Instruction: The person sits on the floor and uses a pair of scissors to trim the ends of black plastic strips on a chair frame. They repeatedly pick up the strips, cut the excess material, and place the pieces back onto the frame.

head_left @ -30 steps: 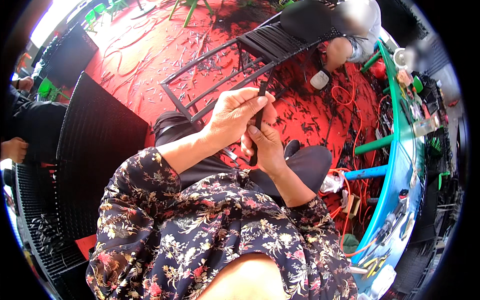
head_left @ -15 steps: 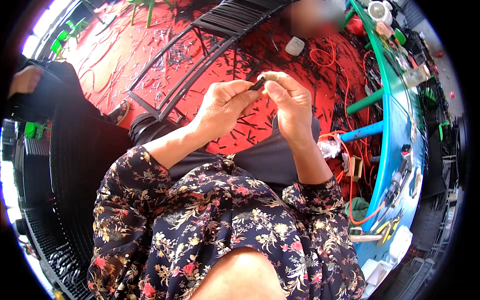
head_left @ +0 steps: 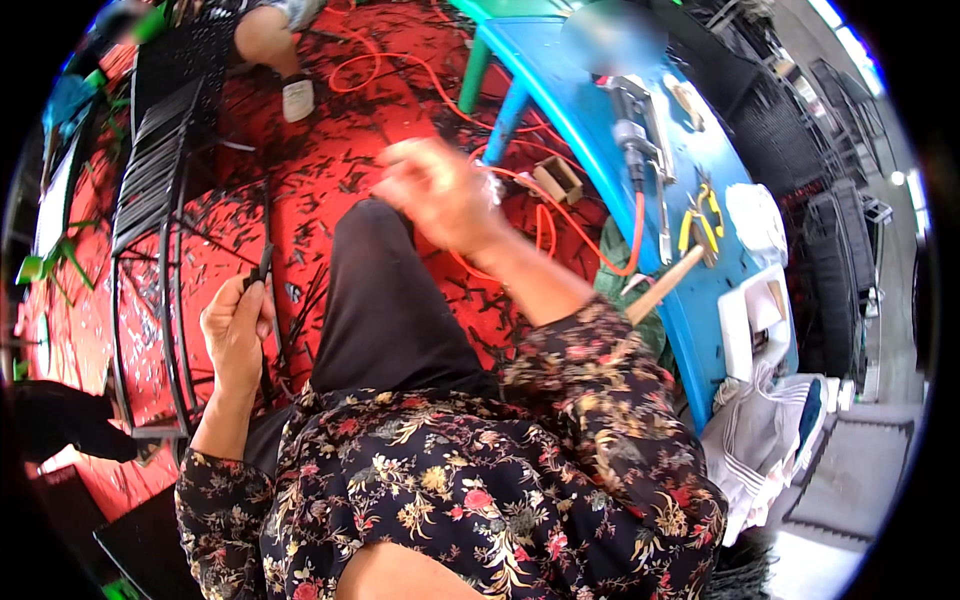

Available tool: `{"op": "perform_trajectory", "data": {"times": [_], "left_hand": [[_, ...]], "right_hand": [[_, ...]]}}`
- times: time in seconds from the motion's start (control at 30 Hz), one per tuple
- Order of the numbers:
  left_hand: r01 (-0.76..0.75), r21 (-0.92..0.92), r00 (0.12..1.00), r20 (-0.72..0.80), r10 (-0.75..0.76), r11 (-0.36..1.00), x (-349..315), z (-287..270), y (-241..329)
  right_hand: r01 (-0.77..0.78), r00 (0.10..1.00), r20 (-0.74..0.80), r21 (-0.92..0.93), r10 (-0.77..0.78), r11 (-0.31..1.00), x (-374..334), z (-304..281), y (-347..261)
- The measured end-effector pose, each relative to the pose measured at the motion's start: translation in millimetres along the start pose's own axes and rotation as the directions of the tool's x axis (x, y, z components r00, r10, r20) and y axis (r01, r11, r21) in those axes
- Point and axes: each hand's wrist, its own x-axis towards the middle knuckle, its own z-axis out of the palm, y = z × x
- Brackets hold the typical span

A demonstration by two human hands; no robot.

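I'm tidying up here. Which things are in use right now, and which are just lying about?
In use: left hand holding a black strip; right hand raised; black frame.
Lying about: yellow pliers, wooden-handled tool, orange cable, white cloth.

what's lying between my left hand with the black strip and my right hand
In the head view, your black-trousered knee sits between the left hand, which grips the black strip, and the raised, blurred right hand. Around it is red floor littered with black offcuts.
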Motion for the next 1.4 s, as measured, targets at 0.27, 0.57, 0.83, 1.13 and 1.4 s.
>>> {"op": "perform_trajectory", "data": {"times": [0.27,0.57,0.83,1.13,1.4], "left_hand": [[0.008,-0.02,0.999,0.049,-0.007,1.0,1.7,-5.9,-10.2],[0.023,0.018,1.0,-0.01,-0.022,1.0,-6.0,-18.2,-18.5],[0.002,0.178,0.999,-0.034,0.004,0.984,-6.4,-36.5,-4.5],[-0.141,-0.024,0.988,-0.068,0.139,0.99,-20.9,-35.1,-2.6],[-0.182,0.007,0.974,-0.136,0.182,0.983,-38.1,-43.3,8.2]], "right_hand": [[-0.582,0.755,-0.644,-0.747,-0.127,0.322,-93.6,-294.0,122.1],[-0.818,0.46,-0.732,-0.569,0.503,-0.08,-101.5,-324.9,85.2],[-0.849,0.513,-0.756,-0.377,0.406,0.37,-100.4,-337.2,94.6],[0.223,0.935,0.335,-0.306,-0.115,0.926,-26.6,-18.5,-29.8],[0.218,0.86,0.467,0.022,-0.203,0.976,-18.9,89.4,-68.6]]}}
